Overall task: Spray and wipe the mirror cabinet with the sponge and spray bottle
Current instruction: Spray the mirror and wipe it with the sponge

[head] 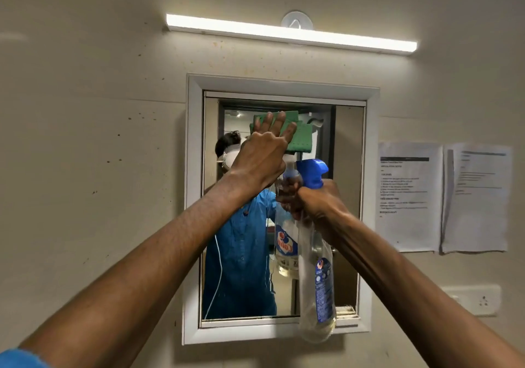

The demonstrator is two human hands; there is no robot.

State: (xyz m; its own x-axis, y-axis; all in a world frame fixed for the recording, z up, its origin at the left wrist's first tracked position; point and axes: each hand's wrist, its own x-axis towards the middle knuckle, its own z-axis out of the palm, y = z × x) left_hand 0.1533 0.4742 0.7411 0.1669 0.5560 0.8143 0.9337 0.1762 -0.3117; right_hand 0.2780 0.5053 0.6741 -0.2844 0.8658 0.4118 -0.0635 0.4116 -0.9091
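Beige wall (85, 168) carries white-framed mirror cabinet (193, 225), lit tube light (289, 33), two papers (409, 197), socket (480, 301).

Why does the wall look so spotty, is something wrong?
Small brown specks dot the wall left of and above the mirror cabinet, like dried splashes. The two papers hang slightly crooked.

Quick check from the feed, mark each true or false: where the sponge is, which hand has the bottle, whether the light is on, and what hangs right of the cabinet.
1. The left hand presses the green sponge on the upper mirror. True.
2. The spray bottle is in the left hand. False: the right hand grips its neck.
3. The light above the cabinet is off. False: it is lit.
4. Two papers hang on the wall right of the cabinet. True.
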